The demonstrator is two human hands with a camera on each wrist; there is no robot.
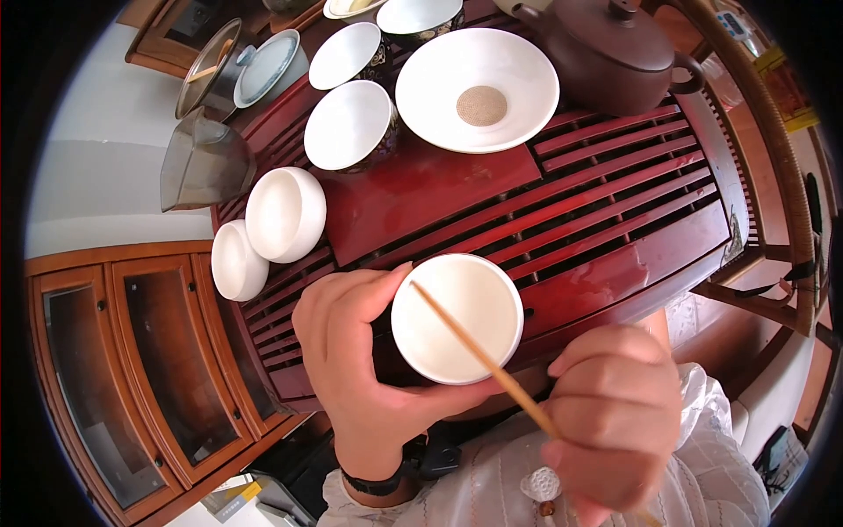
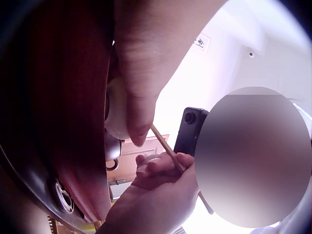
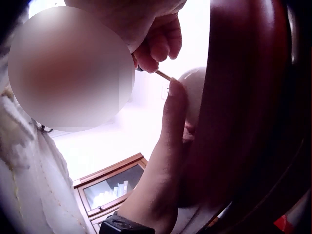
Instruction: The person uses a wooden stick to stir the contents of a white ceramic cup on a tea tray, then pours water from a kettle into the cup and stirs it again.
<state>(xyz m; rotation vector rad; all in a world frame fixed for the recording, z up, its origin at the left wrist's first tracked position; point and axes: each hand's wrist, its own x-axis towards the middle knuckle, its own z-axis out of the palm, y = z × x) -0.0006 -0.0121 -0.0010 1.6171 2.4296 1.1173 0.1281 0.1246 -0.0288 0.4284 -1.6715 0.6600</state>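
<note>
My left hand (image 1: 347, 351) grips a white cup (image 1: 426, 347) at the front edge of the slatted tea tray, thumb and fingers spread around its sides. Slanting over the cup's mouth is a thin wooden stick (image 1: 479, 351), its far end by the inner rim near my left fingertips. The stick's other end runs into my right hand (image 1: 619, 413), whose fingers curl around it. In the left wrist view, the cup (image 2: 117, 112) shows behind the left thumb. From the right wrist, a short length of stick (image 3: 163, 75) spans from the right fingers to the cup.
On the red-brown tea tray (image 1: 413, 206) stand a wide white bowl (image 1: 430, 97) with a brown patch at its bottom, a dark teapot (image 1: 606, 61), two small white cups (image 1: 285, 215) and several larger cups (image 1: 349, 127). A clear pitcher (image 1: 202, 162) and lidded bowl (image 1: 268, 70) line the left edge.
</note>
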